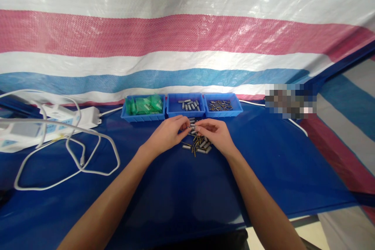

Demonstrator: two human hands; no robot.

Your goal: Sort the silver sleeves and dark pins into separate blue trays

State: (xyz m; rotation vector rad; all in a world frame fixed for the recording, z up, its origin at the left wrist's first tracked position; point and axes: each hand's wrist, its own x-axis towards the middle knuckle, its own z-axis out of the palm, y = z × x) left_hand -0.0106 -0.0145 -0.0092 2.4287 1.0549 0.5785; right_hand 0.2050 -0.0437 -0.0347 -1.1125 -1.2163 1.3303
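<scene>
My left hand [171, 133] is closed, its thumb and fingers pinched together at the near left of a small pile. From the other side, my right hand [216, 133] is pinched too, its fingertips close to the left ones. What either pinch holds is too small and covered to make out. Between and below the hands lie several short grey metal cylinders [202, 150] mixed with thin, dark and brass-coloured pins [193, 149]. Parts of the pile are hidden by my fingers.
Three blue bins stand behind the pile: one with green plastic bags [145, 104], one with grey cylinders [191, 105], one with thin pins [220, 105]. White power strips [84, 119] and a looped white cable [113, 164] lie left. A striped sheet [187, 35] hangs behind.
</scene>
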